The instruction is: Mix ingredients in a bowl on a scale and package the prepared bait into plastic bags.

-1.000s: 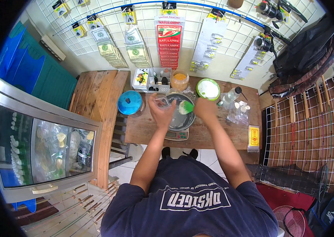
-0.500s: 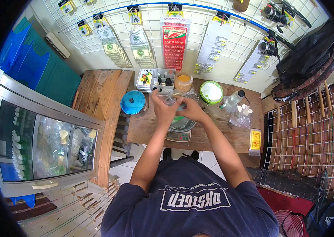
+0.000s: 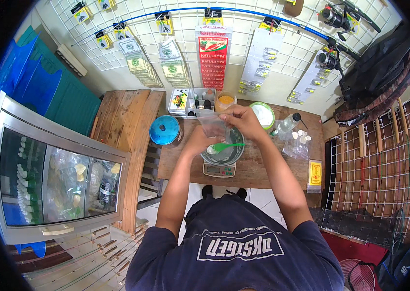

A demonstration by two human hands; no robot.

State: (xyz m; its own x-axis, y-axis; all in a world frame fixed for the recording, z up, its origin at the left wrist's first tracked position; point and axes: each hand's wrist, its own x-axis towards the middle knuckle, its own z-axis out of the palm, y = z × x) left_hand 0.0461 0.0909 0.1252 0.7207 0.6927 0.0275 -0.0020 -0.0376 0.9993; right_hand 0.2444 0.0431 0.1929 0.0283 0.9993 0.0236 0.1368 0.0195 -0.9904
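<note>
A clear plastic bag (image 3: 213,125) is stretched between my hands, upright above a round metal bowl (image 3: 238,157). My right hand (image 3: 244,121) pinches the bag's top edge. Lower down, my left hand (image 3: 199,141) is closed around the bag's side, its fingertips close to a green spoon (image 3: 231,145). The spoon lies across the bowl, white powder near its scoop end. Part of the bowl is hidden by the bag and my left hand. Beneath the bowl sits a digital kitchen scale (image 3: 219,169), its buttons showing at the front.
Left on the wooden table (image 3: 273,172) stands a blue-lidded tub (image 3: 164,130). Behind the bowl are a divided white box (image 3: 181,103) and a jar of orange powder (image 3: 226,100). At right are a green-rimmed tub of white powder (image 3: 263,115), a clear bottle (image 3: 290,120) and a yellow packet (image 3: 314,173).
Both hands have come apart; the bag now hangs open between them. My left hand has lowered toward the bowl, and my right has moved to the right. The green spoon shows more fully.
</note>
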